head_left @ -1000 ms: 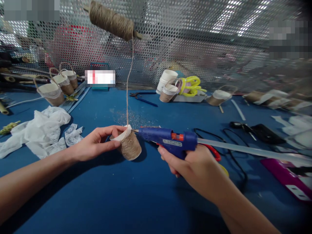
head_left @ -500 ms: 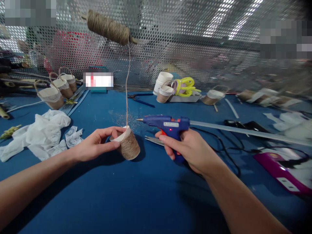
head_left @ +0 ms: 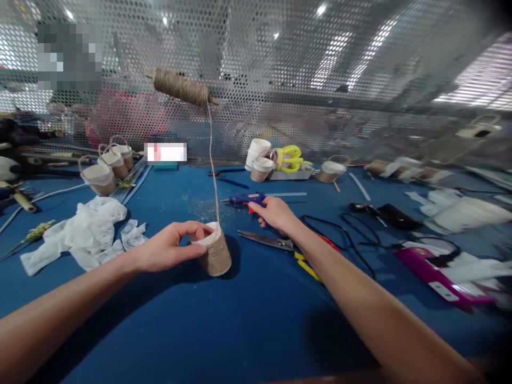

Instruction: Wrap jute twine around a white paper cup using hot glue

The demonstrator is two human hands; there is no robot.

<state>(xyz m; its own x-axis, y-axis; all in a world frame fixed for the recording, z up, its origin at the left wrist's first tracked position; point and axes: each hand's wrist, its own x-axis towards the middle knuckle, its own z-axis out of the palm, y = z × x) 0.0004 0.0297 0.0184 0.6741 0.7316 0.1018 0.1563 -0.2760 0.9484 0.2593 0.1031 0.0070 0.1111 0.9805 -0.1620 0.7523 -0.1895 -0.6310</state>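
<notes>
My left hand (head_left: 168, 249) is closed around a paper cup wrapped in jute twine (head_left: 214, 253), tilted on the blue table (head_left: 224, 325). A strand of twine (head_left: 213, 160) runs up from the cup to a spool (head_left: 181, 87) on a rod at the mesh wall. My right hand (head_left: 276, 213) reaches out over the table and holds the blue glue gun (head_left: 245, 199), which lies low on the surface with its nozzle pointing left. Scissors (head_left: 276, 243) lie just below that hand.
White lace scraps (head_left: 86, 234) lie at the left. Finished twine-wrapped cups with handles (head_left: 100, 178) stand at the back left, more cups (head_left: 260, 160) and yellow loops at the back centre. Black cable (head_left: 344, 234), a magenta box (head_left: 436, 272) and white pieces fill the right.
My right hand has carried the glue gun away from the cup, up and back, and lowered it onto the table. The left hand has kept the cup in place. The view has tilted up.
</notes>
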